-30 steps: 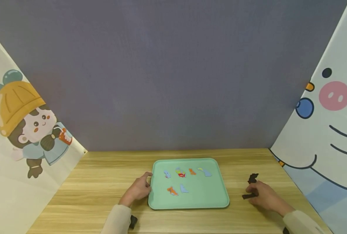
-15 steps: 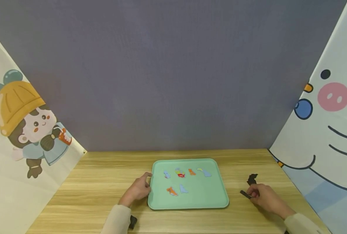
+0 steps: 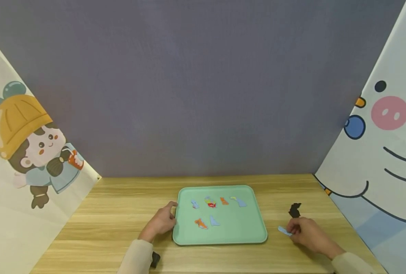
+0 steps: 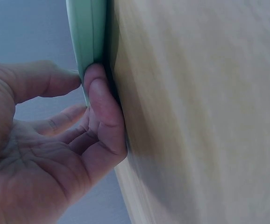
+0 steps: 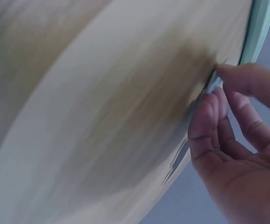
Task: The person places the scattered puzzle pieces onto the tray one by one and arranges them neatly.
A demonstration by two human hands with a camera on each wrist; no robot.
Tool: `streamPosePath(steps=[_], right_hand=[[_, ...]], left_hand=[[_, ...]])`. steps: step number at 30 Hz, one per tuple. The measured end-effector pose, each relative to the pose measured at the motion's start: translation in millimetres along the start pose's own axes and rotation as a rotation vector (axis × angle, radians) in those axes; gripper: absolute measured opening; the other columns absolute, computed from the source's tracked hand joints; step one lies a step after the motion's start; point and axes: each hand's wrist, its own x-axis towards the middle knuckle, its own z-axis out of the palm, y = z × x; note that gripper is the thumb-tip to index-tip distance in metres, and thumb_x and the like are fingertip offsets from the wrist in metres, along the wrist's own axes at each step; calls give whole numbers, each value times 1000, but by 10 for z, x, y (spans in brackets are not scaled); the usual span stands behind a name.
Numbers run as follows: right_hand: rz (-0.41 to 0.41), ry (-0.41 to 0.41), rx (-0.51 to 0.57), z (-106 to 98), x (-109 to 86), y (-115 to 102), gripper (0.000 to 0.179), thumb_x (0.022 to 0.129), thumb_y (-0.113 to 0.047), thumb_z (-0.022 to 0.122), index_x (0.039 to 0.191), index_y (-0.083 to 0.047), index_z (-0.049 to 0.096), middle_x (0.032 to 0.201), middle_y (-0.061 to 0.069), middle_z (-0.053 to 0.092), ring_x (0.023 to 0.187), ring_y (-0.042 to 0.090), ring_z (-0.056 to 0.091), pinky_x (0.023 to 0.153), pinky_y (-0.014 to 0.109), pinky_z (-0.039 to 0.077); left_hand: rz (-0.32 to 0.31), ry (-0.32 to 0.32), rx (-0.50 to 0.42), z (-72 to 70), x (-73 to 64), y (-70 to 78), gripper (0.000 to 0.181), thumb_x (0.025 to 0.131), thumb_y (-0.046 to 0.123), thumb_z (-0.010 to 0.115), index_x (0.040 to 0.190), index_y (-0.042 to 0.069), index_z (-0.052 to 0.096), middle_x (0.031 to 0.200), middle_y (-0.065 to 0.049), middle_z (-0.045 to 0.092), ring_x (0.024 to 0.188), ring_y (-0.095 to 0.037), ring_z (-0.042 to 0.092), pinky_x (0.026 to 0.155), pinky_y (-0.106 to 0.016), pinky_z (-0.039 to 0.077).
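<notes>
My left hand [image 3: 161, 220] grips the left rim of the mint green tray [image 3: 230, 236]. In the left wrist view the thumb lies on one side of the rim, with curled fingers [image 4: 104, 102] against the other. To the right of the tray, my right hand [image 3: 309, 234] pinches a flat light blue cut-out piece [image 3: 283, 230] between thumb and fingers, low over the table. Just beyond that hand lies a flat black piece [image 3: 294, 209] with a jagged outline. Several small cut-outs are on the tray, among them an orange one [image 3: 201, 223] and a red and yellow-green one [image 3: 210, 202].
The wooden table [image 3: 127, 213] ends at a grey back panel [image 3: 203, 95]. Printed cartoon panels stand at left and right. A small black object [image 3: 156, 260] shows beside the left sleeve.
The piece in my right hand has turned over, from its black side to its light blue side, and shifted slightly left. My left hand stays at the tray rim.
</notes>
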Motion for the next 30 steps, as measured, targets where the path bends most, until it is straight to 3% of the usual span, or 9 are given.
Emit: streamPosePath(steps=[5, 10, 14, 22, 30], right_hand=[[18, 40, 11, 74, 80, -172, 19, 68, 1, 73, 77, -13, 62, 69, -6, 54, 63, 6, 49, 55, 23, 44], [-100, 69, 40, 155, 209, -423, 20, 70, 3, 72, 75, -14, 63, 71, -8, 55, 65, 4, 50, 57, 23, 45], [-147, 76, 55, 259, 337, -681, 18, 71, 2, 73, 74, -14, 64, 73, -8, 56, 66, 5, 51, 58, 23, 46], [-90, 50, 81, 621, 681, -1136, 14, 69, 3, 70, 72, -10, 66, 69, -7, 57, 65, 10, 52, 58, 26, 45], [-14, 90, 69, 813, 905, -1312, 16, 64, 6, 69, 65, -9, 65, 65, -4, 59, 62, 14, 52, 55, 31, 45]], left_hand=[[5, -10, -5, -1, -2, -10, 56, 82, -3, 56, 135, -3, 38, 84, -10, 58, 65, -18, 55, 56, -32, 46], [11, -5, -2, -4, -5, -15, 55, 83, -3, 56, 135, -3, 38, 83, -10, 58, 65, -18, 55, 55, -32, 46], [14, -4, -1, -6, -4, -19, 54, 83, -3, 56, 135, -3, 39, 83, -9, 58, 64, -18, 54, 55, -32, 45], [16, -1, 8, -2, 20, -36, 55, 83, -3, 56, 135, -3, 39, 82, -9, 59, 65, -17, 54, 55, -32, 45], [33, -1, 1, 12, 31, -31, 54, 84, -3, 55, 135, -5, 38, 79, -7, 58, 62, -17, 54, 53, -32, 45]])
